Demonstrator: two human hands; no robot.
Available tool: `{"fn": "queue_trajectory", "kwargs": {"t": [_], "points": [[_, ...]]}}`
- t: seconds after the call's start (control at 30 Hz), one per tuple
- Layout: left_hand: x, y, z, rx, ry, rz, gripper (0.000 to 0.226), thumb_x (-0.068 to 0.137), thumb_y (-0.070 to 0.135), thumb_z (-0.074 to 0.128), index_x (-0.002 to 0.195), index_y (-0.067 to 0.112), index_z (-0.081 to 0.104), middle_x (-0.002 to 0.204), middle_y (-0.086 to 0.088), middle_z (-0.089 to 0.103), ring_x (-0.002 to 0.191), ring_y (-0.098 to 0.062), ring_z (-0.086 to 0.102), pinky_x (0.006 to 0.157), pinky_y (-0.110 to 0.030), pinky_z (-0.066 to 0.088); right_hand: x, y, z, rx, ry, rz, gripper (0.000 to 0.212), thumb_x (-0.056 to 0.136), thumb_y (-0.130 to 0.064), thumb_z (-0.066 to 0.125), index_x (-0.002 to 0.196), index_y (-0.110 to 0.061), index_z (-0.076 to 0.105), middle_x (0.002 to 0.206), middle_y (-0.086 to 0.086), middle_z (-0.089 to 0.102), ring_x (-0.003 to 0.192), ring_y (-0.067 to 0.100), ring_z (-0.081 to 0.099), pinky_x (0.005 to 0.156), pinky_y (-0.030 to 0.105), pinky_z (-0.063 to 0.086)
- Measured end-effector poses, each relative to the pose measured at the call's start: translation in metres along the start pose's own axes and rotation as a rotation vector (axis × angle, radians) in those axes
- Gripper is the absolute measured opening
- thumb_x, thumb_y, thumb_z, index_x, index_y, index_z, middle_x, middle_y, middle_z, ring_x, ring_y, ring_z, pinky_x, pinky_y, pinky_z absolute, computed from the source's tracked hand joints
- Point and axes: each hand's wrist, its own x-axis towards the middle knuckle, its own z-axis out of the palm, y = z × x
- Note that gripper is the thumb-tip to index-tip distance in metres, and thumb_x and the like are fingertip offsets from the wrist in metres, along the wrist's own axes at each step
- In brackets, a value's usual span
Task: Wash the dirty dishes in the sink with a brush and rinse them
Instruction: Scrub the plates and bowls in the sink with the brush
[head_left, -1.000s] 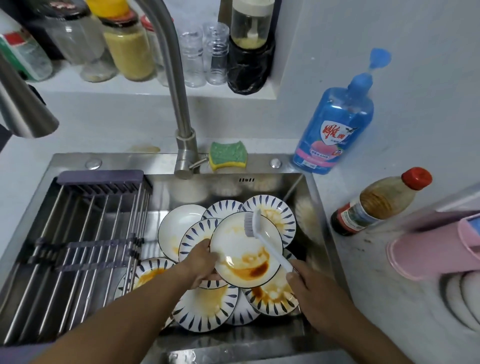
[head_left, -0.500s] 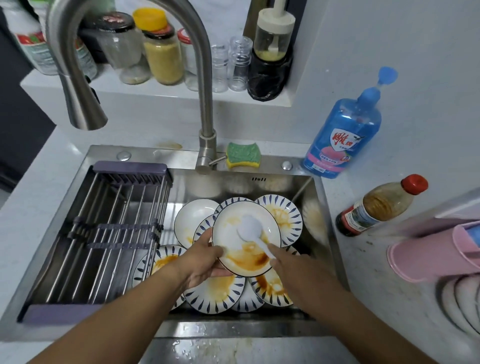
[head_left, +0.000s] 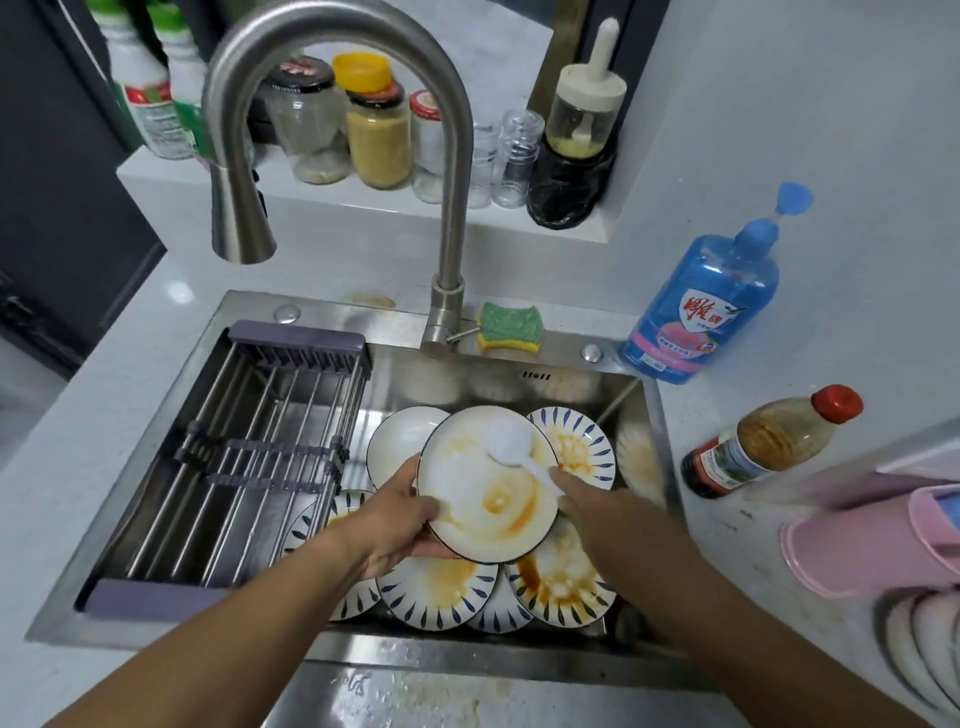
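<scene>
The left hand (head_left: 400, 519) grips the held plate (head_left: 483, 499) at its left rim, with the thumb on the face and the fingers curled under it. The right hand (head_left: 608, 514) is closed around the handle of the white brush (head_left: 511, 447). The brush head lies on the upper part of the plate's face, and it looks blurred. The plate is lifted and tilted toward the person, above the pile of dirty plates (head_left: 436, 587) in the right half of the sink (head_left: 498, 387).

Orange-brown sauce marks are on the lower middle of the held plate, so I judge that the step in hand is the scrubbing of the first plate, and that the task is near its start. The other plates under it show the same stains.

A drying rack (head_left: 270, 452) covers the left half of the sink. The faucet (head_left: 447, 208) stands at the back edge, its spout hangs over the rack side, and no water comes out of it. A green sponge (head_left: 511, 327) lies on the back edge beside the faucet base, and a blue soap bottle (head_left: 701, 306) stands on the counter at the back right corner of the sink.

The next move probably calls for bringing the brush down over the stain. For the rinse, the water must be opened and the plate brought under the spout.
</scene>
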Motion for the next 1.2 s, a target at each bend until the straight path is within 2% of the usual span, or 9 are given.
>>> {"fn": "queue_trajectory", "kwargs": {"t": [0.13, 0.3, 0.47, 0.67, 0.8, 0.87, 0.97, 1.1, 1.2], "points": [[-0.014, 0.001, 0.001, -0.078, -0.049, 0.001, 0.059, 0.096, -0.016, 0.041, 0.13, 0.03, 0.053, 0.124, -0.017, 0.064, 0.091, -0.039, 0.075, 0.069, -0.05, 0.063, -0.017, -0.028, -0.002, 0.016, -0.063, -0.138, 0.048, 0.11, -0.037, 0.033, 0.154, -0.046, 0.016, 0.087, -0.006, 0.065, 0.069, 0.011, 0.059, 0.06, 0.032, 0.05], [-0.028, 0.003, -0.004, -0.291, -0.072, -0.014, 0.054, 0.095, -0.019, 0.042, 0.131, 0.02, 0.05, 0.125, -0.024, 0.062, 0.097, -0.052, 0.07, 0.067, -0.059, 0.061, -0.045, -0.02, -0.015, -0.062, -0.018, -0.139, 0.054, 0.11, -0.032, 0.036, 0.156, -0.044, 0.01, 0.081, -0.013, 0.058, 0.057, 0.003, 0.055, 0.059, 0.028, 0.056], [-0.039, 0.005, -0.001, -0.269, -0.071, -0.003, 0.057, 0.093, -0.021, 0.042, 0.132, 0.02, 0.05, 0.121, -0.02, 0.064, 0.093, -0.048, 0.073, 0.062, -0.052, 0.063, -0.019, -0.016, -0.036, -0.069, 0.027, -0.038, 0.049, 0.11, -0.034, 0.03, 0.158, -0.04, 0.021, 0.09, -0.006, 0.064, 0.074, 0.01, 0.058, 0.063, 0.028, 0.049], [-0.039, 0.01, -0.002, -0.275, -0.071, 0.009, 0.058, 0.094, -0.021, 0.041, 0.132, 0.022, 0.05, 0.124, -0.023, 0.064, 0.095, -0.048, 0.072, 0.064, -0.058, 0.062, -0.027, -0.051, -0.032, -0.079, -0.078, -0.251, 0.045, 0.11, -0.035, 0.033, 0.155, -0.041, 0.027, 0.087, -0.006, 0.061, 0.069, 0.012, 0.054, 0.059, 0.027, 0.045], [-0.041, 0.018, -0.017, -0.284, -0.051, 0.042, 0.06, 0.092, -0.022, 0.04, 0.129, 0.026, 0.05, 0.131, -0.02, 0.056, 0.097, -0.049, 0.07, 0.059, -0.054, 0.062, -0.047, -0.029, -0.048, -0.2, -0.094, -0.145, 0.046, 0.11, -0.032, 0.036, 0.155, -0.038, 0.026, 0.1, -0.005, 0.067, 0.079, 0.012, 0.064, 0.063, 0.022, 0.05], [-0.042, 0.019, -0.02, -0.242, -0.062, 0.047, 0.065, 0.092, -0.021, 0.042, 0.136, 0.026, 0.047, 0.134, -0.018, 0.056, 0.103, -0.048, 0.07, 0.067, -0.057, 0.062, -0.04, -0.025, -0.05, -0.225, -0.085, -0.081, 0.048, 0.11, -0.032, 0.034, 0.156, -0.039, 0.023, 0.099, -0.004, 0.068, 0.083, 0.012, 0.065, 0.072, 0.029, 0.057], [-0.045, 0.015, -0.013, -0.159, -0.092, 0.027, 0.064, 0.091, -0.02, 0.043, 0.135, 0.027, 0.047, 0.131, -0.018, 0.06, 0.1, -0.045, 0.072, 0.081, -0.067, 0.057, -0.012, -0.035, -0.041, -0.131, -0.026, -0.093, 0.044, 0.109, -0.032, 0.034, 0.152, -0.038, 0.026, 0.085, -0.003, 0.066, 0.074, 0.013, 0.063, 0.068, 0.037, 0.058], [-0.045, 0.01, -0.01, -0.165, -0.095, 0.016, 0.064, 0.092, -0.02, 0.042, 0.134, 0.027, 0.049, 0.129, -0.019, 0.061, 0.099, -0.044, 0.072, 0.076, -0.067, 0.056, -0.019, -0.05, -0.024, -0.018, -0.068, -0.218, 0.045, 0.109, -0.04, 0.034, 0.153, -0.047, 0.024, 0.08, -0.014, 0.055, 0.06, 0.0, 0.047, 0.055, 0.021, 0.04], [-0.042, 0.009, -0.024, -0.212, -0.047, 0.023, 0.068, 0.091, -0.022, 0.041, 0.138, 0.026, 0.046, 0.134, -0.018, 0.057, 0.104, -0.048, 0.069, 0.076, -0.069, 0.055, -0.045, -0.039, -0.024, -0.136, -0.146, -0.239, 0.047, 0.108, -0.034, 0.04, 0.149, -0.045, 0.022, 0.096, -0.008, 0.068, 0.071, 0.006, 0.062, 0.064, 0.024, 0.053]]}}
